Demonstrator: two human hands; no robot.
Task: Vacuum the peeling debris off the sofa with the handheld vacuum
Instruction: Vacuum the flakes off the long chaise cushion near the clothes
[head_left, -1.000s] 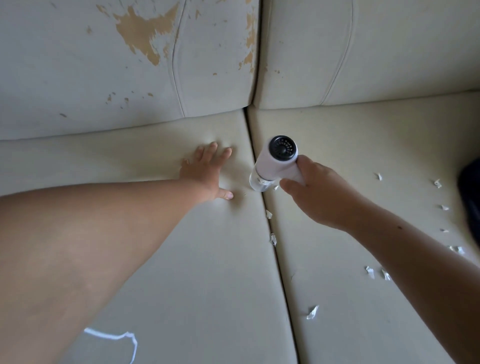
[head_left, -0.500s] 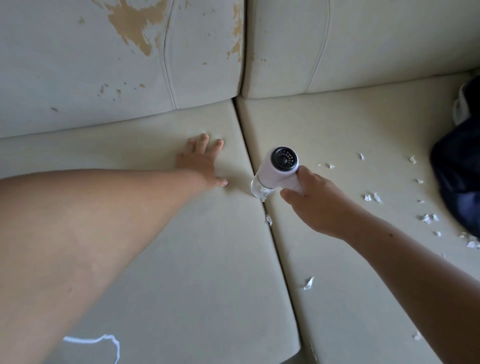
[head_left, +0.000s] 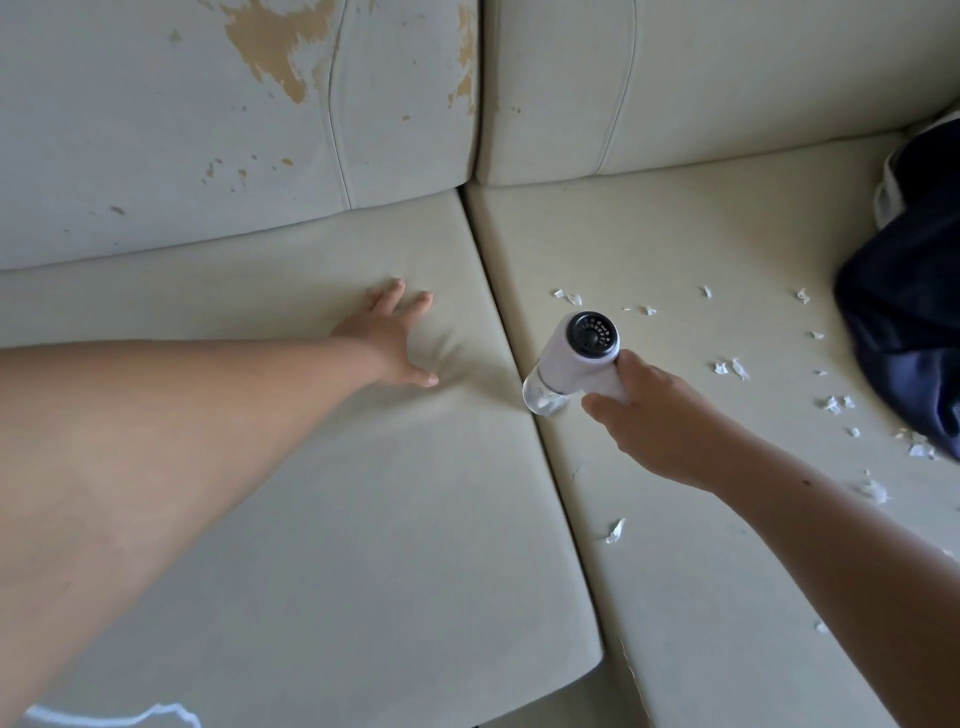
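My right hand (head_left: 660, 421) grips the handle of a white handheld vacuum (head_left: 574, 356). Its clear nozzle points down at the seam between the two cream seat cushions. My left hand (head_left: 392, 338) presses flat on the left seat cushion (head_left: 322, 519), fingers spread, just left of the seam. Several white peeling flakes (head_left: 730, 368) lie scattered over the right seat cushion (head_left: 701, 249), and one flake (head_left: 615, 531) sits near the seam below the vacuum.
The left back cushion (head_left: 156, 130) has tan patches where the surface has peeled. A dark navy cloth item (head_left: 914, 322) lies on the right seat at the frame's edge. The front edge of the left seat shows at the bottom.
The vacuum has slid down along the seam toward me, and the flakes that lay by the seam below its nozzle are gone. My view has swung right, showing more flakes and the dark cloth.
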